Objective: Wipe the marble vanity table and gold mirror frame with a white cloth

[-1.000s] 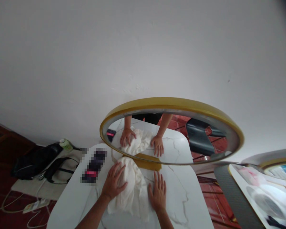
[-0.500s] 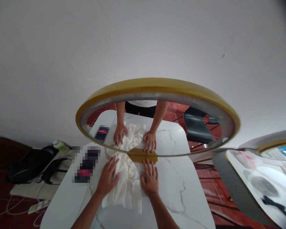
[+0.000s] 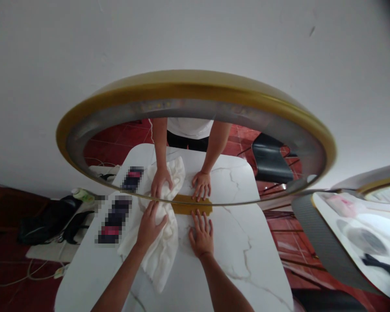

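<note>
A crumpled white cloth lies on the white marbled table, left of centre. On the cloth's upper part rests my left hand, thumb apart from the fingers, pressing it near the mirror's lower edge. My right hand lies flat on the table with its fingers spread, to the right of the cloth. Its fingertips touch the gold base plate of the mirror. Both hands, the cloth and the table show again in the oval gold-framed mirror.
A pixelated dark and pink item is at the table's left. Further left are a black bag, a bottle and cables. At the right stands another table with a second mirror; a black chair is at the bottom right.
The cloth has shifted left, off the area beside my right hand, and lies more stretched out. My left hand has moved forward toward the mirror. The camera view has moved closer to the mirror.
</note>
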